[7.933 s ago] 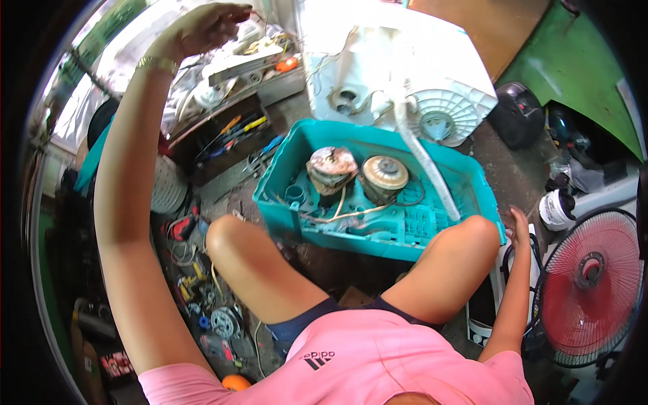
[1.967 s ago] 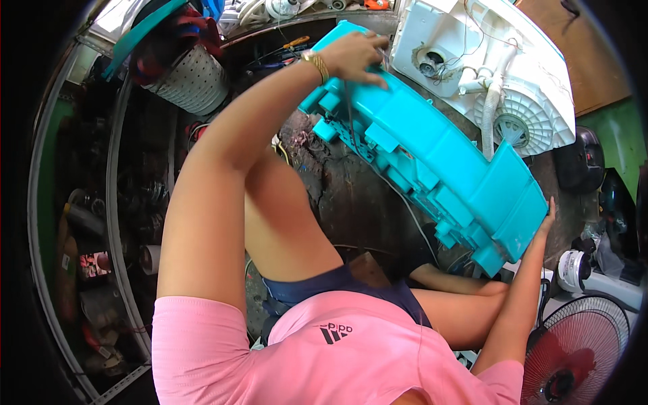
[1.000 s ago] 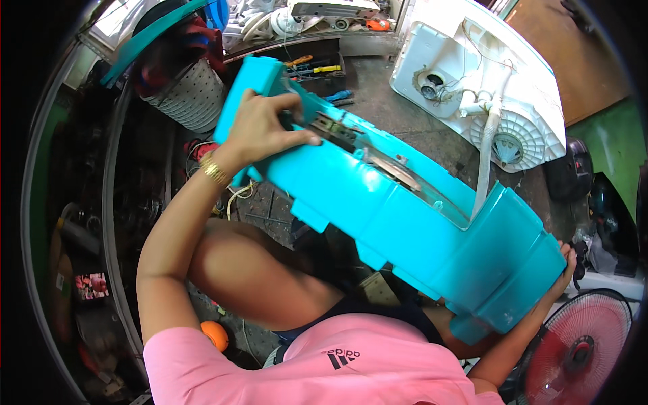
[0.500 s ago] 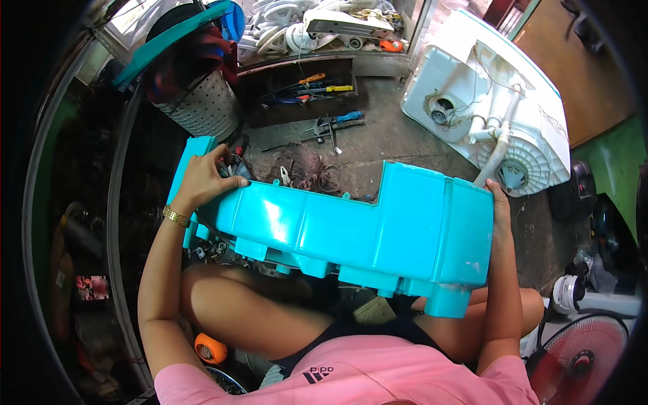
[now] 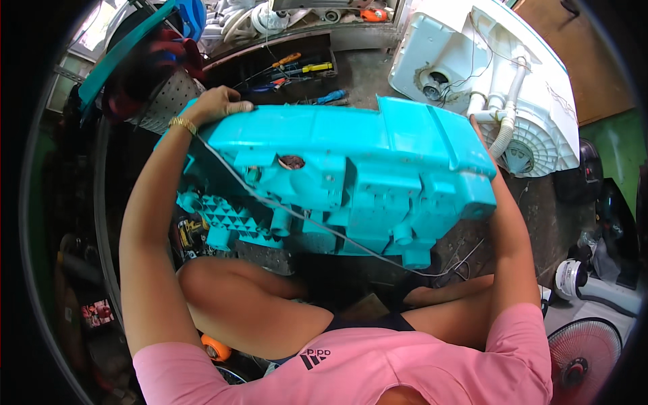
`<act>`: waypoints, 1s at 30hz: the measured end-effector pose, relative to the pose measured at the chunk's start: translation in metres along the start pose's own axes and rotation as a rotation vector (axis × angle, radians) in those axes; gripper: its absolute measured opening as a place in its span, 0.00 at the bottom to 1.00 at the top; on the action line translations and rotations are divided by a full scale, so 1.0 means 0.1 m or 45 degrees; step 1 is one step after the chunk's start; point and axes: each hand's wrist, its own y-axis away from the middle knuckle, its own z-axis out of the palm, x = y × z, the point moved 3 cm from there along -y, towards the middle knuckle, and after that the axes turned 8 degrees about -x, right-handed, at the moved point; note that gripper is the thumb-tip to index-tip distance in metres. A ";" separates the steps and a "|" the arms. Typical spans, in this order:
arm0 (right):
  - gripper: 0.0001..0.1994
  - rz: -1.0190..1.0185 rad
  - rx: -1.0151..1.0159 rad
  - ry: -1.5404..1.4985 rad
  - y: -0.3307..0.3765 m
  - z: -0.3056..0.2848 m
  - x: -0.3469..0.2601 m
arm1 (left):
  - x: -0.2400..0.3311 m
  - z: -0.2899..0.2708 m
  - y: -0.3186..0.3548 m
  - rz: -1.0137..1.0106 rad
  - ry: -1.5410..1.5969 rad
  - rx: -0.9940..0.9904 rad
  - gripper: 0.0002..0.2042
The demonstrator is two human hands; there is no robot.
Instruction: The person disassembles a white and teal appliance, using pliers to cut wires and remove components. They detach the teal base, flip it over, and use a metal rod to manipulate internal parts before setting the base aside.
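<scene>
Floor (image 5: 368,74), dark and worn, reaches toward a green wall (image 5: 617,152) on our right, and above it, before us, we have one turquoise base (image 5: 385,185), its underside facing us. Our two hands are wide apart, the left hand (image 5: 219,104) clamped on its top edge, the right hand (image 5: 477,129) too hidden to tell; around us we count one white shell (image 5: 422,54), one fan (image 5: 586,358) and one basket (image 5: 165,101)

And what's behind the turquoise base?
Beyond the turquoise base: a blue-handled tool, dark toolbox, white casing. It hides its own far side and whatever lies right behind.
</scene>
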 end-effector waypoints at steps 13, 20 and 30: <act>0.39 0.888 0.605 2.022 0.99 -1.24 0.50 | -0.21 -0.17 -1.12 0.081 0.064 -0.174 0.41; 0.39 0.024 0.525 0.396 0.20 0.03 0.62 | -0.76 -0.09 -1.06 0.280 0.146 -0.092 0.25; 0.39 -0.347 0.287 -0.021 0.09 0.08 1.21 | -0.31 -0.11 -0.52 0.145 -0.062 0.250 0.19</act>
